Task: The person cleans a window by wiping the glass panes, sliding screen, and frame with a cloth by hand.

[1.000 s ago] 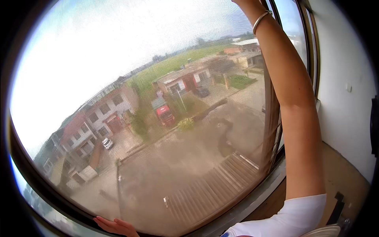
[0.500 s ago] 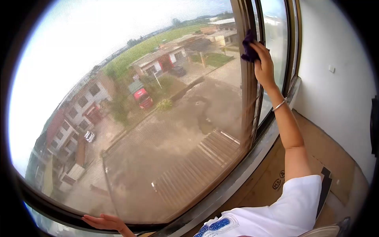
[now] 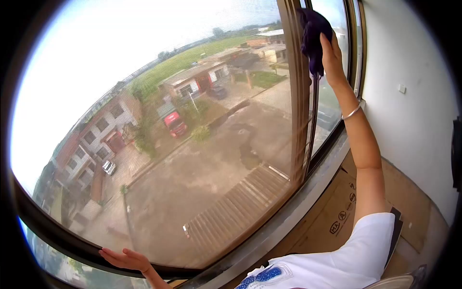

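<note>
High on the right, my right hand grips a dark purple cloth, which hangs bunched against the upright window frame. A silver bangle circles that wrist. At the lower left, my left hand lies with fingers stretched out against the dark lower rail of the window and holds nothing. Between the two hands spreads a large window screen of fine mesh, with a yard and houses showing through it.
A grey sill runs along the window's bottom. Brown cardboard sheets cover the floor below it. To the right stands a white wall with a small switch plate. A glass pane lies beyond the upright frame.
My right hand has moved up and slightly right with the cloth, which now shows more of its length. My left hand stays at the lower rail, nearly unmoved.
</note>
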### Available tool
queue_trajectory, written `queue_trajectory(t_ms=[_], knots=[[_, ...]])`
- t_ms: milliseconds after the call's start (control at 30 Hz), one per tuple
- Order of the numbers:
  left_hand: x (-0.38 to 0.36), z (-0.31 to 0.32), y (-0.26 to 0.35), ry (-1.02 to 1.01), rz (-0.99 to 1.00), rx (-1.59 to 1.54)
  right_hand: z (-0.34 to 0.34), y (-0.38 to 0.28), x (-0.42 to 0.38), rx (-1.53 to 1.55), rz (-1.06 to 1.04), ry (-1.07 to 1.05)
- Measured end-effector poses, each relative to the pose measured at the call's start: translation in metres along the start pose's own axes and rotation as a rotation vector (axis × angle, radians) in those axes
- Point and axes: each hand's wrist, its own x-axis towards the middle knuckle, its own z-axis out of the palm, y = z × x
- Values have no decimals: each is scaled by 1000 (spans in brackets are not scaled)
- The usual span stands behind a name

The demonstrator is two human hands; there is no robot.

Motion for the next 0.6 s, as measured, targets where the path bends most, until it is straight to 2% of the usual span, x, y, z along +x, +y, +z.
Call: queue_trajectory(t_ms=[33, 100, 167, 233, 267, 300, 333, 367, 400, 433, 500, 533, 600], knots=[[1, -2, 0, -1, 6, 6, 11, -5, 41, -33, -172, -29], [3, -2, 3, 11, 11, 13, 52, -20, 90, 101, -120, -20], [3, -3, 6, 19, 8, 24, 95, -40, 97, 77, -1, -72], [2, -2, 4, 16, 17, 22, 140, -49, 83, 33, -312, 67], [3, -2, 5, 25, 27, 26, 158, -70, 64, 102, -536, 70], [4, -1, 6, 36, 19, 35, 165, -93, 36, 7, -432, -215], [3, -1, 7, 31, 13, 22, 192, -109, 18, 31, -779, -129], [4, -3, 5, 21, 17, 6, 202, -139, -26, 12, -786, -271], [4, -3, 6, 19, 19, 7, 216, -157, -68, -59, -863, -439], [5, -4, 7, 20, 20, -1, 221, -173, -103, 1, -987, -552], [3, -6, 8, 19, 22, -4, 222, -179, -153, -91, -1176, -1017], [0, -7, 5, -22, 16, 11, 224, -174, -153, -81, -1184, -1013], [-7, -6, -10, -84, 28, 50, 223, -158, -135, -152, -1297, -778]])
